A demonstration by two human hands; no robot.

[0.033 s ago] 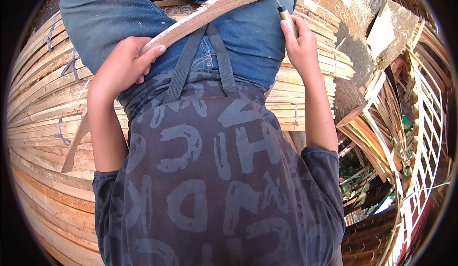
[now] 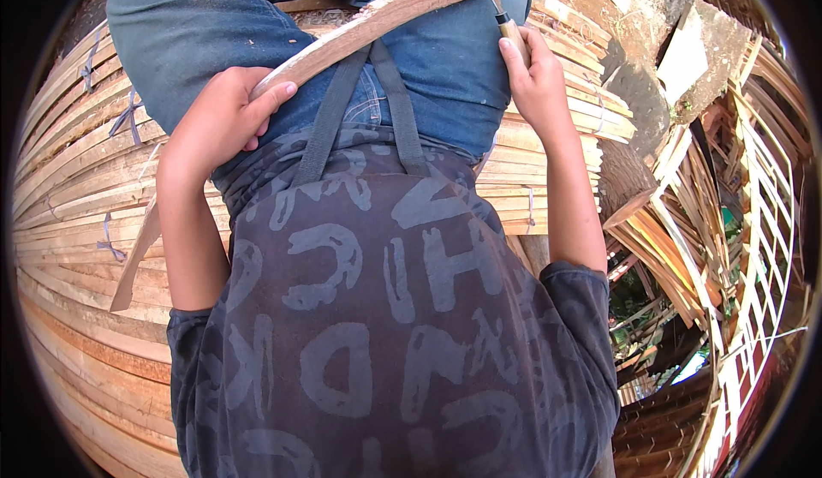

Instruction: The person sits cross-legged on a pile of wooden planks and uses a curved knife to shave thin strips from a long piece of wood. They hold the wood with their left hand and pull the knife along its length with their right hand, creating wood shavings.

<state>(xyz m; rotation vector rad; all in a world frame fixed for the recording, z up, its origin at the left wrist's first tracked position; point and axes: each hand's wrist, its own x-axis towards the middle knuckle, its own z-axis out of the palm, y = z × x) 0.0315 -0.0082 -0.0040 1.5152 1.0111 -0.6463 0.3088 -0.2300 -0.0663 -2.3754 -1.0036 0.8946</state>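
Head view: left hand (image 2: 221,116) clamped on the wood strip (image 2: 377,24) over the jeans (image 2: 462,71), right hand (image 2: 539,74) gripping the knife (image 2: 503,20), blade across it! Looks like shaving; the next stroke calls for steady wood.

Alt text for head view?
A person's left-hand grip holds one end of a long, curved, brown wooden strip; the right-hand grip holds a wooden-handled, metal-bladed tool across it. Pale, flat wooden slats lie nearby.

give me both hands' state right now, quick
Left hand: closed, holding one end of the curved wooden strip.
Right hand: closed, holding the bladed tool by its handle.
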